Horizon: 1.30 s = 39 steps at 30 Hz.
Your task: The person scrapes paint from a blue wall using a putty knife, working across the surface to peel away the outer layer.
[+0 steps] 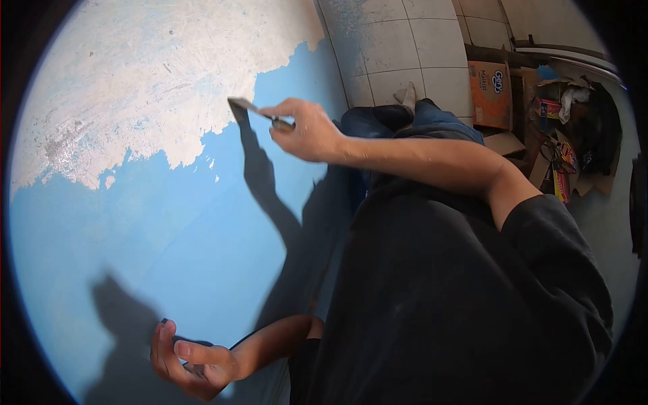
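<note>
We are scraping blue paint (202, 236) off a wall. Our right hand (304, 131) reaches across our body and holds a flat scraper (253, 111). The fingers (287, 106) are shut tight around the handle, with the thumb under it. The blade sticks out past the fingertips, away from our body. Its tip sits right at the wavy edge where the blue paint stops and the bare white patch (148, 81) starts. The blade looks like it is touching the wall, or is very close to it.

We think this is the scraping step, and lots of blue is left to take off. The next push seems to need the blade kept flat and low, so it slides under the paint edge and does not dig into the wall.

Our left hand (196, 361) is far from the scraper, down low and close to the painted wall. Its fingers are curled in halfway and the thumb points out. We cannot tell if it holds something small.

Beyond our legs are a tile floor (405, 47) and a cardboard box (489, 94).
</note>
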Each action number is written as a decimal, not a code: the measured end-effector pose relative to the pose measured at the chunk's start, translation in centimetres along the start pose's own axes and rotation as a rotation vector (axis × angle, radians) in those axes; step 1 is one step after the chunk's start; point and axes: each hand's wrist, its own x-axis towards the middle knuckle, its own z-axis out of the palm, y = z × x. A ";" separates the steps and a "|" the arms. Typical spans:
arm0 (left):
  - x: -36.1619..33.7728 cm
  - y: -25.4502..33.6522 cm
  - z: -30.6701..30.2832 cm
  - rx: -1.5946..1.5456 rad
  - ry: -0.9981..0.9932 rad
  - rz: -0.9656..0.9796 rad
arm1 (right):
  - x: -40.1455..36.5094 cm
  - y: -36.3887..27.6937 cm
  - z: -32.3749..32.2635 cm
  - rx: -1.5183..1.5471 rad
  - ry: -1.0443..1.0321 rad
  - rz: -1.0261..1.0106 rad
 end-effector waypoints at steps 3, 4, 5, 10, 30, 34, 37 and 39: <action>0.3 0.9 0.0 -0.003 0.010 -0.025 | -0.4 0.7 0.6 -0.064 0.014 -0.074; 0.2 0.8 0.0 -0.012 0.009 -0.025 | -1.1 1.2 1.0 -0.099 0.028 -0.143; 0.3 0.7 0.0 -0.021 0.009 -0.024 | -1.8 1.0 1.2 -0.086 -0.007 -0.117; 0.5 1.5 0.0 0.012 0.034 -0.074 | 0.5 0.6 0.0 -0.012 0.011 0.057; 1.2 2.2 0.3 0.110 0.000 -0.101 | 2.3 1.2 -0.8 0.082 -0.014 0.257; 1.3 2.3 0.5 0.084 0.010 -0.126 | 2.2 2.0 -0.7 0.046 -0.022 0.238; 1.2 2.4 0.3 0.072 0.022 -0.115 | 3.8 1.3 -1.8 0.136 -0.037 0.401; 1.2 2.2 0.7 0.058 0.036 -0.100 | 3.2 1.8 -1.2 0.081 -0.028 0.283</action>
